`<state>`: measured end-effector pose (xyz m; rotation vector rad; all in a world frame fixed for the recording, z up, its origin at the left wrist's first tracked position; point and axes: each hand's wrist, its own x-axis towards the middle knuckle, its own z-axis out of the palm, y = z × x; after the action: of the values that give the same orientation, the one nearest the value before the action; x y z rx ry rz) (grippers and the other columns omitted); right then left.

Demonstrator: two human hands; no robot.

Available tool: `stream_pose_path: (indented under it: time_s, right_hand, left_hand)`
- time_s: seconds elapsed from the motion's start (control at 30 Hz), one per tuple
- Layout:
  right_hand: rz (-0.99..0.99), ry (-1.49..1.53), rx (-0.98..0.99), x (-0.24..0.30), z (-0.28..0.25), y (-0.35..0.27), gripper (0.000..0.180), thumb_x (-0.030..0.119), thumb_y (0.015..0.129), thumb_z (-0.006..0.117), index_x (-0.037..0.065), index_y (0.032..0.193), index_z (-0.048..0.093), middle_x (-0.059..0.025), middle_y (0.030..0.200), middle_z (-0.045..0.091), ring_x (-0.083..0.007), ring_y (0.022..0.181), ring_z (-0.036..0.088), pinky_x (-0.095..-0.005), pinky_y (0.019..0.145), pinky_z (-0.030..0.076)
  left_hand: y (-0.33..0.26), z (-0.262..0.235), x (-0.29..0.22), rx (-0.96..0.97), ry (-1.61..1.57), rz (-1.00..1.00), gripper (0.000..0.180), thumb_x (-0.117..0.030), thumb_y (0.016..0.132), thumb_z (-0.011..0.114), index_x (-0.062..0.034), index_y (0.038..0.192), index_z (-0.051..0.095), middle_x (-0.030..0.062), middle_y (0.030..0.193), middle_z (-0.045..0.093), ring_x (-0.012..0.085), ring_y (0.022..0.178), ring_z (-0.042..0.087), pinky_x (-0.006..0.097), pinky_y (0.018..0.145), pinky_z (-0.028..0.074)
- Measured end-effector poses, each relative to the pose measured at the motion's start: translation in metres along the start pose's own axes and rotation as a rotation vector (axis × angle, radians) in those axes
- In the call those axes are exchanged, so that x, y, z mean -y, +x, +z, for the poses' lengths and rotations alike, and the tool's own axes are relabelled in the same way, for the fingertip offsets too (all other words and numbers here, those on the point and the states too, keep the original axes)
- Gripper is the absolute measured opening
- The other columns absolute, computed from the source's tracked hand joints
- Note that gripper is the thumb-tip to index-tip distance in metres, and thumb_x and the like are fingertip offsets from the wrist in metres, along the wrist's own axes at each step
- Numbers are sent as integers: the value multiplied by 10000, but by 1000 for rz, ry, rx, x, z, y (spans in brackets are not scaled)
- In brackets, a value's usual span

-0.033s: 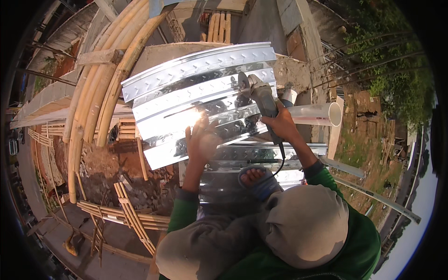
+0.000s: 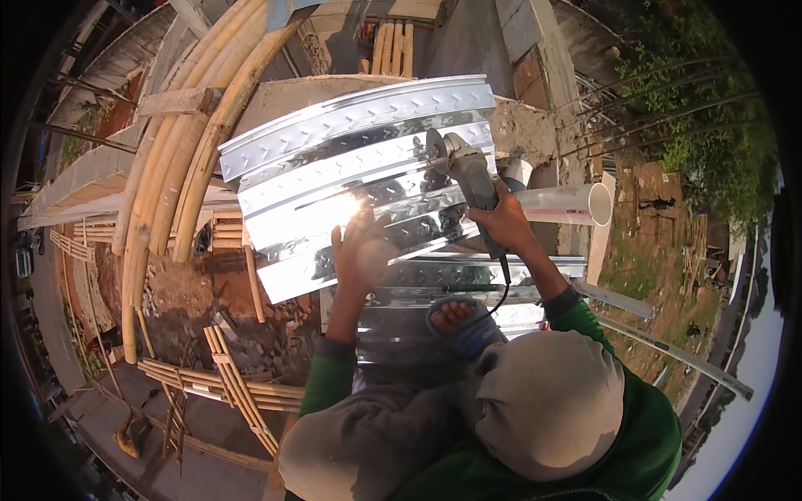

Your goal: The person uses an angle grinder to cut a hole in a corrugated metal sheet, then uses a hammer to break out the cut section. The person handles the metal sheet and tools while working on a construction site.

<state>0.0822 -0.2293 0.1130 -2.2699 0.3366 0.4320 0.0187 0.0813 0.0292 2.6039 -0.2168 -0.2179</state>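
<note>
A shiny ribbed metal decking sheet (image 2: 288,164) lies tilted in front of me, glaring brightly near its middle. My left hand (image 2: 365,257) is on its near part, fingers spread and holding nothing; glare blurs the fingertips. In my right hand (image 2: 507,224) is a grey angle grinder (image 2: 474,179), gripped by its body. Its cutting disc (image 2: 435,151) stands on edge at the sheet's right part; whether it spins or touches the metal I cannot tell. A black cord (image 2: 506,292) runs from the grinder's rear past my sandalled foot (image 2: 468,326).
More ribbed sheets (image 2: 535,270) lie underfoot. Thick bamboo poles (image 2: 192,154) rise at left, with bamboo rails (image 2: 238,388) lower down. A wide white pipe (image 2: 560,204) juts out at right, above a thinner pipe (image 2: 681,357). Ground lies far below on both sides.
</note>
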Motion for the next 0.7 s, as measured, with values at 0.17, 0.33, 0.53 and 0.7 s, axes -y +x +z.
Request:
stream_pose_path:
  time_s: [0.17,0.33,0.53,0.7]
  right_hand:
    - [-24,-13,-2,4,0,-3,714,313,784,888,-82,1322,635,-265,1140,765,-366,1048,769,-459,920,593]
    - [-20,-5,-29,6,1,3,713,317,785,889,-80,1321,639,-262,1145,765,-358,1048,770,-451,915,594]
    - [-12,34,-6,-2,5,7,700,322,795,890,-76,1315,643,-254,1141,767,-342,1041,770,-446,915,593]
    - [-7,30,2,-4,9,9,681,311,799,888,-82,1295,636,-258,1128,767,-351,1039,770,-448,914,591]
  left_hand:
    - [2,-2,0,37,22,-23,685,-388,859,856,-238,1494,650,101,1660,525,314,1565,444,611,1296,231]
    - [5,3,2,-31,51,5,738,-459,897,834,-187,1538,589,88,1640,547,321,1547,468,618,1276,276]
    - [7,7,3,-50,57,0,740,-473,910,824,-157,1536,586,77,1638,553,307,1555,460,597,1281,275]
    - [6,7,3,-58,39,-10,762,-489,913,818,-129,1540,580,71,1644,548,297,1558,456,589,1282,276]
